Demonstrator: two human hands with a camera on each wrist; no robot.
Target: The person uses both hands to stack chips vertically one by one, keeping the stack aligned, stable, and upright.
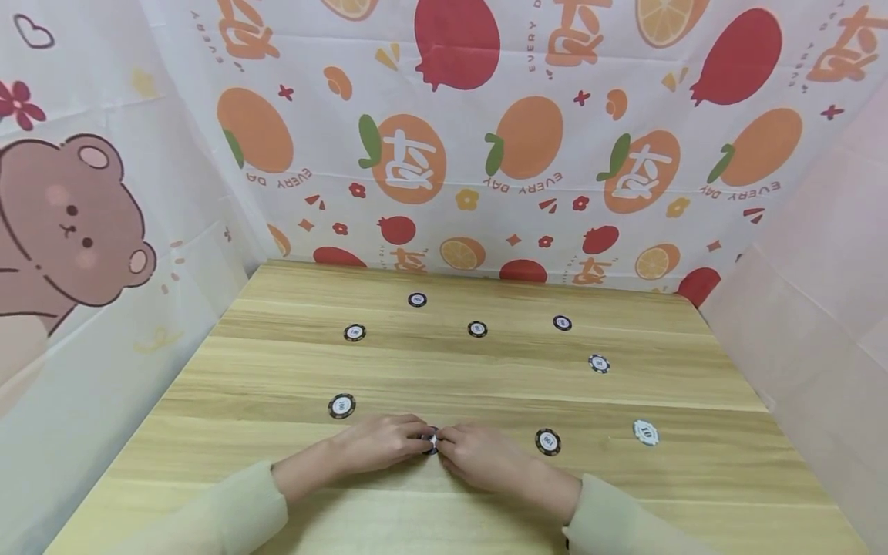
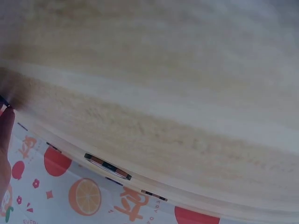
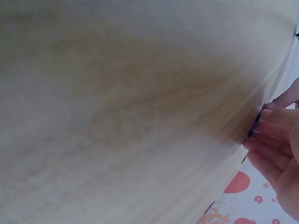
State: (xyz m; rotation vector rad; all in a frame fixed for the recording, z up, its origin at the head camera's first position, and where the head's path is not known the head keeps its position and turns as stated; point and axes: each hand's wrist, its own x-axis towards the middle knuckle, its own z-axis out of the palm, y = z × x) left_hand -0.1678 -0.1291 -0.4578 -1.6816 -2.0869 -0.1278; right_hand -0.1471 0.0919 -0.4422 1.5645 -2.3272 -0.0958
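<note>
Chip [image 1: 431, 441] on table [image 1: 486, 385], pinched between left hand [image 1: 385, 442], right hand [image 1: 479, 455]

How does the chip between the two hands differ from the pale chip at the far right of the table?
The chip between the hands is dark-rimmed and pinched by the left hand and the right hand, mostly hidden. The pale chip is whitish, untouched and fully visible, marked 10. Both sit near the table's front edge.
</note>
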